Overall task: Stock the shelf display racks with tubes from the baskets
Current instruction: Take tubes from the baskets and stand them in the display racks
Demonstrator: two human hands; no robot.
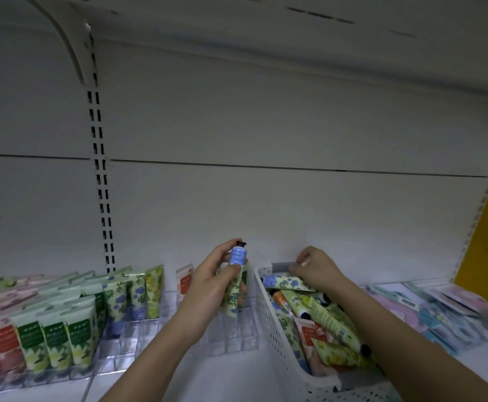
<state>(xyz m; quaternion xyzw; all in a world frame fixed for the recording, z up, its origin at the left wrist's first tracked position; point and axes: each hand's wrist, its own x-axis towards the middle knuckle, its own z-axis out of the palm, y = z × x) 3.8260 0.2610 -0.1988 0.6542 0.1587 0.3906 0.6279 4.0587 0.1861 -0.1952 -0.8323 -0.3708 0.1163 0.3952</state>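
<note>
Upright, blue-labelled tube point(237, 281) in left hand point(210, 281)

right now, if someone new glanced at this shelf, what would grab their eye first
Probably the blue-flowered tube held upright, cap up, in the left hand at centre, above the clear display rack. Next, the white perforated basket to its right, heaped with mixed tubes, where the right hand reaches in at the far end. At far left, rows of green and red tubes stand racked.
</note>
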